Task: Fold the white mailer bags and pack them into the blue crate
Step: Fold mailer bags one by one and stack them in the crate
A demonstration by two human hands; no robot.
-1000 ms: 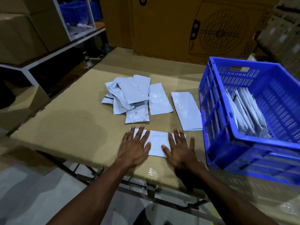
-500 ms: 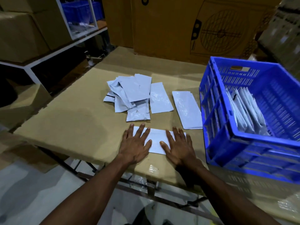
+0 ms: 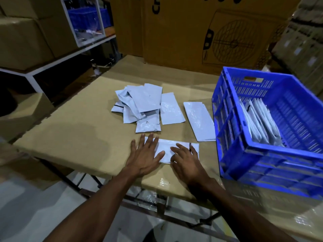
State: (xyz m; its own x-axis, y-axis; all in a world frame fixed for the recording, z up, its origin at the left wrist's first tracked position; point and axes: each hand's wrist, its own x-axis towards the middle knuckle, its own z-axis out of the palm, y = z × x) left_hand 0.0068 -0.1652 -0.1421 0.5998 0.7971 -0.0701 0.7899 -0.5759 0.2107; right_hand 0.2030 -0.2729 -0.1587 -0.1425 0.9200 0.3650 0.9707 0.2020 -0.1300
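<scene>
White mailer bag (image 3: 167,150) under hands (flat)

Both bare forearms reached forward and slightly inward from the lower edge of the view, wrists low. The left hand (image 3: 146,155) lay palm down, fingers straight and spread, thumb angled out toward the right hand (image 3: 186,158). The right hand sat just beside it, palm down as well, fingers lightly bent at the knuckles with the tips pressing down, the thumb tucked toward the left grip.
</scene>
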